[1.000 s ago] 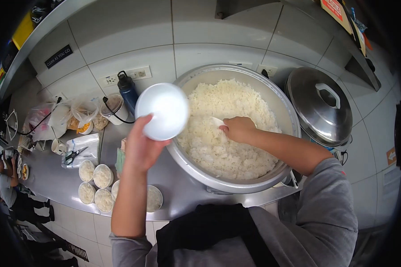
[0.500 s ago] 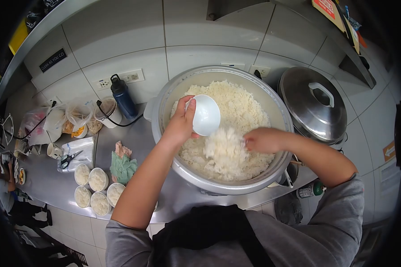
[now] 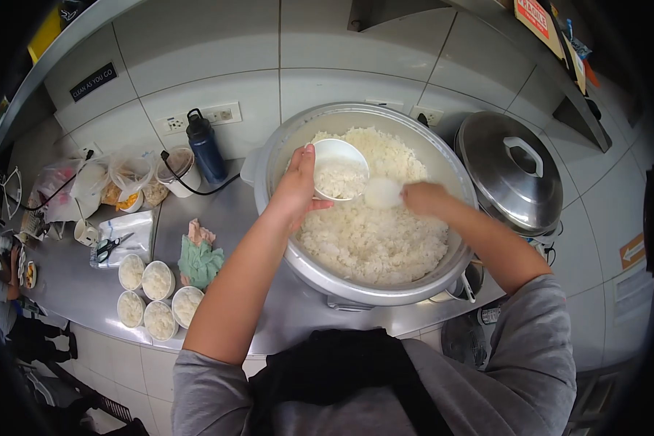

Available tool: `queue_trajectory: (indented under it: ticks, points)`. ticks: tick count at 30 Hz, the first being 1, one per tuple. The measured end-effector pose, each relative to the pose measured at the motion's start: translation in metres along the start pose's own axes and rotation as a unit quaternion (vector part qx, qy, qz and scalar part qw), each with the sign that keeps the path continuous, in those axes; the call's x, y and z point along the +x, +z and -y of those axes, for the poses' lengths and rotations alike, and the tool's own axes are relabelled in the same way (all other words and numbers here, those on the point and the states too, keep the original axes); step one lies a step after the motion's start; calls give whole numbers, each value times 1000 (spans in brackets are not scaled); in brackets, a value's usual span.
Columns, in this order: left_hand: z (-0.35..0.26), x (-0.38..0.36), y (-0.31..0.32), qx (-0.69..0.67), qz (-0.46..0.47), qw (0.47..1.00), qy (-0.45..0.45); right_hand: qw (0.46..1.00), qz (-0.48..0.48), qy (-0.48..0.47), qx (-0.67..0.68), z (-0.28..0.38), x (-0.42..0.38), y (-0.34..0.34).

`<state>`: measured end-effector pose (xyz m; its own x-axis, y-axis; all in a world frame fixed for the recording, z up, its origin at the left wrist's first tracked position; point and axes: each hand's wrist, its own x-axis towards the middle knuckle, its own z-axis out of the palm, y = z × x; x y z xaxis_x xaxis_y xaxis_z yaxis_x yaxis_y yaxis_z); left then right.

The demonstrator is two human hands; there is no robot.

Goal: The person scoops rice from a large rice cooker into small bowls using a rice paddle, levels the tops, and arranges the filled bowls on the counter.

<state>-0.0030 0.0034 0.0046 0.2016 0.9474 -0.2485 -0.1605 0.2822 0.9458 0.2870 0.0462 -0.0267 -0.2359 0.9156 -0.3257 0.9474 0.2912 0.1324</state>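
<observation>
My left hand point(image 3: 296, 187) grips a white bowl point(image 3: 340, 151) by its left side, tilted toward me above the cooked rice point(image 3: 381, 251). Some rice lies in the lower part of the bowl. In my right hand point(image 3: 424, 199) is a white rice paddle point(image 3: 384, 193), smeared by motion, its blade just right of the bowl's rim. Below both hands stands a large round rice cooker pot point(image 3: 309, 273) with a thick rim, holding a broad heap of white rice.
Several rice-filled white cups point(image 3: 158, 280) stand left on the steel counter point(image 3: 240, 320), near a green cloth point(image 3: 201, 263), scissors point(image 3: 112, 247) and plastic bags. A blue bottle point(image 3: 206, 151) stands behind. Right of the cooker is a lidded steel pot point(image 3: 512, 171). Another person point(image 3: 3, 283) is far left.
The bowl has turned from tipped sideways to facing me, and rice now shows in it. The paddle, loaded with rice before, has risen to the bowl's right side with little or none visible.
</observation>
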Motion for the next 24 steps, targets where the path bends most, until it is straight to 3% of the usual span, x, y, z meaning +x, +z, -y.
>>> queue_trajectory:
  ticks: [4, 14, 16, 17, 19, 20, 22, 23, 24]
  points:
    - [-1, -3, 4, 40, -11, 998, 48, 989, 142, -25, -16, 61, -67, -24]
    - [-3, -4, 4, 86, -7, 993, 79, 968, 238, -84, 3, 44, -86, -51]
    - [-3, -5, 5, 98, -10, 992, 76, 935, 327, -74, 114, 32, -78, -51]
    - [-4, -5, 5, 98, -11, 992, 79, 936, 325, -74, 112, 26, -74, -54]
    - [-5, -7, 5, 99, -11, 993, 69, 871, 423, -3, 251, 18, -67, -67]
    - [-5, -7, 4, 97, -11, 993, 70, 871, 423, -2, 249, 15, -68, -76]
    - [-5, -6, 4, 94, 0, 994, 53, 899, 192, 18, 393, 20, -81, -107]
    - [-5, -6, 4, 93, 2, 994, 54, 899, 192, 19, 393, 24, -78, -110]
    - [-5, -6, 4, 85, -4, 996, 39, 942, 46, -37, 330, 29, -75, -113]
